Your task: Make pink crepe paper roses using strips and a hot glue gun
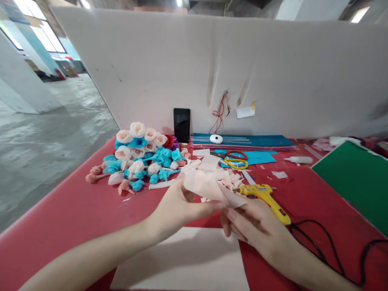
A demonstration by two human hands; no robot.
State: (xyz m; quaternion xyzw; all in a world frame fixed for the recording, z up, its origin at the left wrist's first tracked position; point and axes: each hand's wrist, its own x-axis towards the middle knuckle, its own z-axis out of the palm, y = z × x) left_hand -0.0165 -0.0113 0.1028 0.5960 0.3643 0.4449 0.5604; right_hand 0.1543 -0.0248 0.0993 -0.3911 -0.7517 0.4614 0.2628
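Pale pink crepe-like paper (206, 186), curled into a loose petal shape, is held up between my two hands over the table. My left hand (177, 206) grips it from the left, thumb along its lower edge and the other fingers partly hidden behind it. My right hand (257, 222) pinches the paper's gathered lower right end between thumb and fingers. Directly behind the right hand lies a yellow glue gun (266, 196). Below both hands a flat pale sheet (188, 258) rests on the red table.
Paper flowers (138, 153) in white, blue and pink are heaped at left. Scissors (233, 159) lie among paper scraps. A phone (182, 125) leans on the white partition (157, 72). A small bottle (298, 160), green board (357, 182) and black cable (330, 230) are at right.
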